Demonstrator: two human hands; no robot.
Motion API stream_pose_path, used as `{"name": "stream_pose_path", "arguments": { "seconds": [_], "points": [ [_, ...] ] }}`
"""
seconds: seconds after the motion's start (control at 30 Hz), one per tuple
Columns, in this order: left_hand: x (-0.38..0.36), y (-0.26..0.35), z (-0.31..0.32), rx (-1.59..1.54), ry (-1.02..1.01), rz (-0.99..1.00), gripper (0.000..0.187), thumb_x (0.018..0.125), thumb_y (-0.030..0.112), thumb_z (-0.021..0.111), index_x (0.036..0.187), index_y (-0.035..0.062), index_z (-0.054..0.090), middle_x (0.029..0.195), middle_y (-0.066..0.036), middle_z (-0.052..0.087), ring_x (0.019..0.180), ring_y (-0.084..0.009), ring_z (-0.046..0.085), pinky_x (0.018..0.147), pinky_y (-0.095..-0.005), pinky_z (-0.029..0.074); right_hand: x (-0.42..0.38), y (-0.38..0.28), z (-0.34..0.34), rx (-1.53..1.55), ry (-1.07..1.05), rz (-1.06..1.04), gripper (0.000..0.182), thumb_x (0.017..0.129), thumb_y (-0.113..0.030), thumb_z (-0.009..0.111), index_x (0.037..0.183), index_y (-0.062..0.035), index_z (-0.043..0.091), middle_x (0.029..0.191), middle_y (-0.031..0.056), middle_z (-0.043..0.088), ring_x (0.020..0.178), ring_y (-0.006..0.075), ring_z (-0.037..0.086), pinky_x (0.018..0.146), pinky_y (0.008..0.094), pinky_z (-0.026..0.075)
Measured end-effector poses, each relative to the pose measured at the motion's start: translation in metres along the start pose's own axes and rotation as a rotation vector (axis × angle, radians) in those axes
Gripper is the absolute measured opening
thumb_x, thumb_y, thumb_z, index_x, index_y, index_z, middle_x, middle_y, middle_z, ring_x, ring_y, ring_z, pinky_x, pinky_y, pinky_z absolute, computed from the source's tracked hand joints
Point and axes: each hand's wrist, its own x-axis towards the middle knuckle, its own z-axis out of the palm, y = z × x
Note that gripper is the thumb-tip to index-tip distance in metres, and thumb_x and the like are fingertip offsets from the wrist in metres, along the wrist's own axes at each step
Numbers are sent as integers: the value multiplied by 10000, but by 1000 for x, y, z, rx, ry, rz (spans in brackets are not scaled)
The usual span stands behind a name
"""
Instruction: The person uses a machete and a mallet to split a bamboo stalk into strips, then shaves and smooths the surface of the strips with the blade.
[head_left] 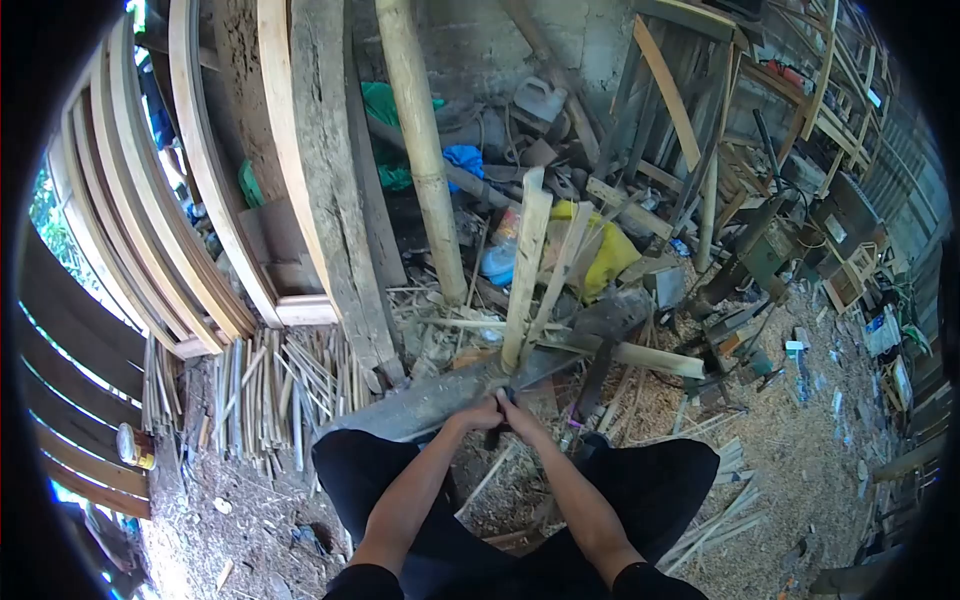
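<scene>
Standing here watching this one: the left hand [479, 413] and right hand [517, 417] are right up against each other, low between the knees, at the foot of a pale split pole [526, 265]. Both look curled in, but from here I can't tell how far open they are or what exactly sits inside the fingers; some dark end pokes out just below them. My guess is they're paired up like that so both arms can work on one spot, dead centre in front of the body. The split pole leans away and up from the hands, with a thinner pale strip [563, 262] beside it, splayed apart at the top and close together near the bottom. A thick grey log [405, 402] lies crosswise just past the knees, probably a handy rest or stop down low. Knees in black trousers [368, 478] are spread wide, which I'd say is to leave the arms room. Off to the right a pale stick [655, 358] points outward. On the left there's a bunch of thin sticks [262, 395] roughly lined up on the ground, maybe sorted so they're easy to grab. Behind that, wooden frames [205, 215] stand on end, and a bamboo pole [424, 160] is upright by a cracked old post [345, 190], perhaps to save floor room. Further back: a yellow bag [610, 262], a whitish jug [540, 98], and wood shavings [745, 405] all over the right side.
</scene>
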Motion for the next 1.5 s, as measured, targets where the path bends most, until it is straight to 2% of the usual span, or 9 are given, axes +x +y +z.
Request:
{"name": "stream_pose_path", "arguments": {
  "seconds": [0.1,0.2,0.27,0.43,0.77,0.93,1.07,1.33,1.5],
  "points": [
    [-35,117,-97,-477,-230,-292,734,830,327,640,1334,-116,344,1214,-293,549,1095,-373,578,873,-412,486,-26,-27,12,20,56,-48,472,930,-414,565,1164,-8,515,908,115,632,709,203,630,656,342,539],
    [5,111,-119,196,315,-306,679,847,355,661,1326,-29,373,1279,-258,482,1153,-383,506,1006,-455,397,-12,-22,0,70,139,-71,297,891,-265,595,904,30,563,710,97,610,582,222,629,548,372,513],
    [8,161,-178,47,744,-171,1012,754,421,763,1403,-78,167,1318,-314,417,1254,-383,416,1050,-443,351,-36,-48,-14,-93,158,-58,274,878,-240,600,835,29,565,663,86,597,559,211,618,529,365,499],
    [25,188,-263,-394,813,-8,1197,687,393,834,1414,-72,5,1420,-284,238,1338,-349,276,1108,-396,259,-45,-50,-15,-406,-23,-58,264,804,-224,656,727,22,596,587,96,593,481,185,581,489,351,466],
    [61,-5,-229,-266,1013,-475,1284,623,457,848,1381,-129,-8,1325,-292,395,1201,-385,438,1039,-415,364,-28,-16,20,-827,67,-286,393,759,-254,712,967,57,591,707,179,642,611,283,656,559,398,513],
    [-1,27,-242,-1097,674,-599,737,740,280,780,1304,-46,435,1230,-170,496,1014,-261,533,891,-374,436,-36,-12,8,-823,0,-129,531,745,-305,725,1084,65,549,879,279,640,824,401,650,705,466,512],
    [25,-50,-184,-638,696,-434,346,701,187,794,966,-10,687,912,-97,683,829,-189,621,725,-347,499,-39,-1,6,-862,33,-202,523,748,-312,725,1068,64,553,857,274,641,807,407,648,693,465,510],
    [5,11,-210,-733,540,-667,310,739,233,803,912,8,678,825,-56,673,636,-147,616,567,-319,511,-57,18,4,-787,136,-287,409,784,-240,656,1046,42,519,796,296,607,777,481,596,687,502,479],
    [19,-6,-205,-1028,599,-374,451,756,189,797,1098,-16,585,933,-106,669,707,-182,654,574,-310,529,-60,5,-11,-865,158,-377,391,778,-231,668,1030,26,516,767,265,611,734,423,625,617,484,474]
  ]
}}
